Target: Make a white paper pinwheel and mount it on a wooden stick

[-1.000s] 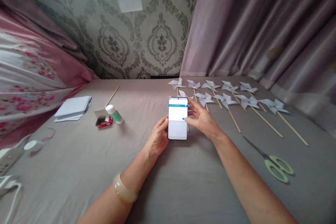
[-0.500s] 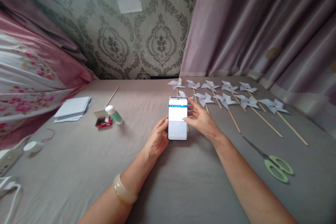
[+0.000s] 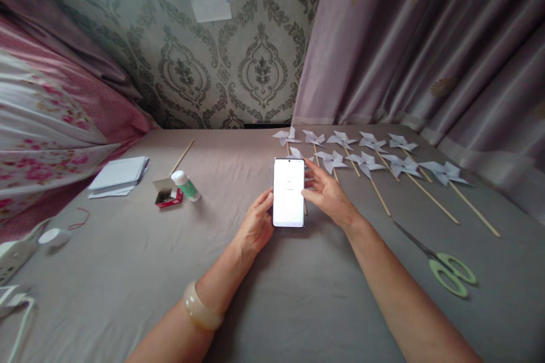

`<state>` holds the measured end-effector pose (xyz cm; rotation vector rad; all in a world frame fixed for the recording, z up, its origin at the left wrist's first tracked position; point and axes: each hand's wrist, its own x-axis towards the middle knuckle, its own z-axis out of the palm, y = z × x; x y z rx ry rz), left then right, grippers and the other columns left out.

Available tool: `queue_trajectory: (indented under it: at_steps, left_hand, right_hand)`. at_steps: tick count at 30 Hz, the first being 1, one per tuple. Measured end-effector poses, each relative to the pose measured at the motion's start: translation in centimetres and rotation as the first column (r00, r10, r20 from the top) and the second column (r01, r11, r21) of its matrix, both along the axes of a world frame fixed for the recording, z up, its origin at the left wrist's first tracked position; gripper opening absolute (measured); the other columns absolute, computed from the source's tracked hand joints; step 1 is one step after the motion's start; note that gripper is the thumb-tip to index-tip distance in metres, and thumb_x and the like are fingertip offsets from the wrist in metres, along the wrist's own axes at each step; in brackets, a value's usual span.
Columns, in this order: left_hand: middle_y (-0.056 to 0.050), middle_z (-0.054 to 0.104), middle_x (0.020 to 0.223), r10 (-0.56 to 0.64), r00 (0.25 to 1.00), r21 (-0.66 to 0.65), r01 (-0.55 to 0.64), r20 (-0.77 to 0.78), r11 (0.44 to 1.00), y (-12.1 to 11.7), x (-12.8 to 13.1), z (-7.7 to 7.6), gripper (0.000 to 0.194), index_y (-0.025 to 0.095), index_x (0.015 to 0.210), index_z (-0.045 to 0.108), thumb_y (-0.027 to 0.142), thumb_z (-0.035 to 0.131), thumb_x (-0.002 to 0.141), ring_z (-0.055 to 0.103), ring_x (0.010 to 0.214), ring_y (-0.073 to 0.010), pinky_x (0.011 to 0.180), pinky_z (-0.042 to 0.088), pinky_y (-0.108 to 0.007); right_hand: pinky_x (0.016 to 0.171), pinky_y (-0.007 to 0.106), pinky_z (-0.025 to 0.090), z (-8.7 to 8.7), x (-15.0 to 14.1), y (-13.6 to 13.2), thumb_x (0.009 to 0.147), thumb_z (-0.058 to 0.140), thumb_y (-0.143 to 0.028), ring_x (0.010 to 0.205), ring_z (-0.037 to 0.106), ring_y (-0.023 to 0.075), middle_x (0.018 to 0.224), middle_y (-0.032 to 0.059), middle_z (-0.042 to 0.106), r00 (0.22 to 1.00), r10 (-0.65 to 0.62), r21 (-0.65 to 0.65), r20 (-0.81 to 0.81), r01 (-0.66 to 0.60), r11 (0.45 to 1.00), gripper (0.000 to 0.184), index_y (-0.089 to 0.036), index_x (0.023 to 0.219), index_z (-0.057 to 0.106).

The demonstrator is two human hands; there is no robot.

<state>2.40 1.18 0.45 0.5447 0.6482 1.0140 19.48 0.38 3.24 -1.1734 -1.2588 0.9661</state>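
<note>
A smartphone (image 3: 289, 193) is held upright over the cloth, its lit screen almost all white and facing me. My left hand (image 3: 258, 216) grips its left edge, thumb along the side and the other fingers hidden behind. On the other side my right hand (image 3: 327, 191) closes on the right edge, its thumb at the border of the screen and its fingers reaching to the back. White paper pinwheels (image 3: 368, 164) on wooden sticks lie in two rows behind and to the right of the phone. One of them is partly covered by it.
Scissors (image 3: 447, 269) with green handles lie at the right. To the left are a glue stick (image 3: 186, 186), a small red box (image 3: 168, 198), a wooden stick (image 3: 182, 157), stacked paper (image 3: 118, 174), a white cap (image 3: 53, 237) and a power strip (image 3: 15, 261).
The phone's screen has gone from a page with a blue bar and grey lower part to nearly plain white. My right thumb has drawn back slightly to the screen's edge.
</note>
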Motion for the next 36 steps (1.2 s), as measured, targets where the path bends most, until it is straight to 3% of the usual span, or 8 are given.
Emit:
queue_trajectory:
  at_steps: [15, 36]
  left_hand:
    - [-0.01, 0.073, 0.103, 0.011, 1.0, -0.01, -0.011, 0.012, 1.0, -0.04, 0.05, 0.15, 0.031, 0.014, 0.102, 0.07, 0.023, 0.076, 0.073, 0.063, 0.108, -0.0281, 0.091, 0.05, -0.037]
    - [-0.01, 0.072, 0.106, -0.011, 1.0, 0.015, 0.011, 0.001, 1.0, 0.17, 0.04, -0.36, 0.034, 0.014, 0.107, 0.068, 0.026, 0.075, 0.075, 0.062, 0.11, -0.0284, 0.091, 0.048, -0.036]
  right_hand:
    - [0.078, 0.037, 0.055, 0.26, -0.11, -0.06, 0.062, 0.062, -0.018, 0.081, 0.064, 0.0173, 0.111, 0.0055, 0.067, 1.0, -0.003, -0.008, -0.015, 0.003, 1.0, 0.077, -0.026, 0.138, 0.049]
    - [0.087, 0.04, 0.053, 0.55, 0.04, -0.17, 0.065, 0.06, -0.017, 0.099, 0.064, 0.0228, 0.118, 0.0086, 0.064, 0.999, 0.03, -0.04, -0.013, -0.031, 0.999, 0.08, -0.024, 0.142, 0.044]
